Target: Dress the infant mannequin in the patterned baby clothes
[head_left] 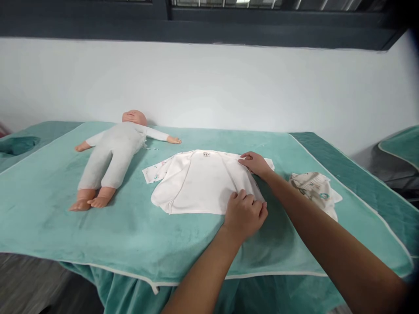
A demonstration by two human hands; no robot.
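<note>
White fabric baby top w/ small-print sleeves lies spread out mid-blanket, neckline label toward the wall, on the teal plush blanket w/ pale edging. Step in hand, I'd judge: straightening its RH side. To do it well: light fingertip pressure, ease the side edge outward, hold shoulder & hem in line so the body doesn't skew. Folds run down that side, so smooth from the middle out; don't tug the neckline. Sleeve on the LH side lies out at an angle; the other's partly hidden by the right hand, so check it for twists.

Hand pose: right hand reaches farther, palm down at the shoulder, thumb & index narrow, seemingly pinching cloth there. Left hand sits nearer the body at the lower corner, knuckles up, fingers curled in; can't tell if they grip or just press. Forearms roughly converge, right one passing just beside the pale printed cloth bundle. Soft white-bodied baby doll lies apart, off to the left.
</note>
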